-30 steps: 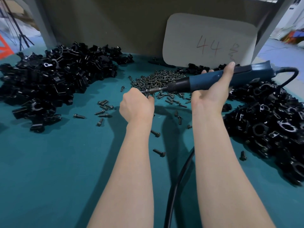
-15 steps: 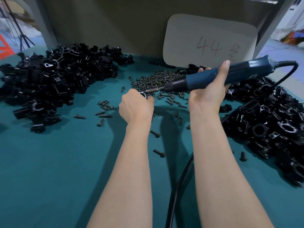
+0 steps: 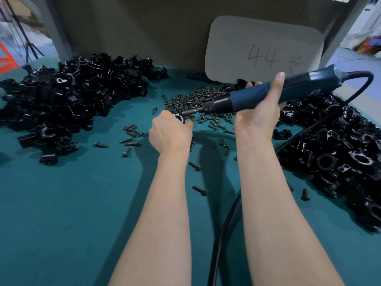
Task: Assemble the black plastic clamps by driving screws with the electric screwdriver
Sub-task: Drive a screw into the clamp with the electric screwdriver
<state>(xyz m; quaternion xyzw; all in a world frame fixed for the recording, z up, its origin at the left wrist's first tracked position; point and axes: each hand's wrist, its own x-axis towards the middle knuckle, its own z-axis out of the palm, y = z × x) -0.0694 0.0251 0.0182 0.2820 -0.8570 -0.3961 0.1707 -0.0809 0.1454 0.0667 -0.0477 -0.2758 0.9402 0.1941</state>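
A teal-covered counter (image 3: 61, 213) fills most of the view, backed by a dull olive wall panel (image 3: 134, 27). At the far left and right edges the room beyond shows only as blur: pale floor, an orange shape, something like tripod legs.

Against the panel leans a pale rounded card (image 3: 261, 48) with "44" handwritten on it. A large heap of black plastic clamps (image 3: 68, 96) spreads over the counter's left rear, and a second heap of clamp parts (image 3: 340, 162) lies along the right side. Between them, near the card, is a pile of dark screws (image 3: 198, 100), with stray screws (image 3: 132, 137) scattered toward the middle.

The right hand (image 3: 259, 118) has its fingers wrapped tight round a blue electric screwdriver (image 3: 268, 93), held nearly level above the counter, bit pointing left. Its black cable (image 3: 222, 234) loops from the rear end and runs down between the forearms.

The left hand (image 3: 171, 133) is closed in a fist on a single black clamp (image 3: 179, 117), only partly visible above the knuckles, raised over the screws. The screwdriver bit meets that clamp at its top.
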